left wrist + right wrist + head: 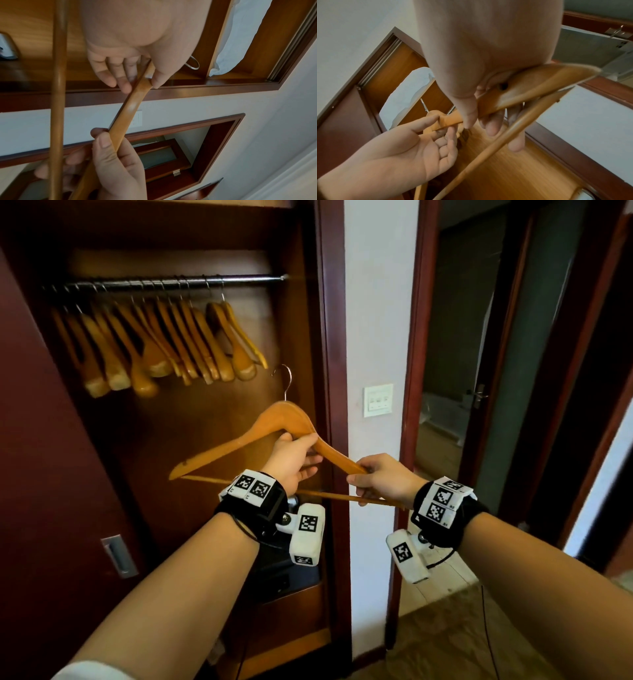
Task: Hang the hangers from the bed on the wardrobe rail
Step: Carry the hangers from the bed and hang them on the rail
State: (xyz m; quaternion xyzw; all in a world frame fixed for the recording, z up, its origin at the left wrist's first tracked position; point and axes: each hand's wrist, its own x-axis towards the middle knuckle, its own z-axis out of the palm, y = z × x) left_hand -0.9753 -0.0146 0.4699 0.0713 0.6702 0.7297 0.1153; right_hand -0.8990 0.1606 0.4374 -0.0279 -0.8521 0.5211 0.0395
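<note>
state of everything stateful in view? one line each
Hanger: off the rail, held in front of the open wardrobe, hook up.
Left hand: pinches the hanger near its middle.
Right hand: grips the hanger's right arm.
Rail: bare at its right end.
Hung hangers: on the rail, bunched left of centre.
Wardrobe door: slid open to the left.
Room door: ajar.
</note>
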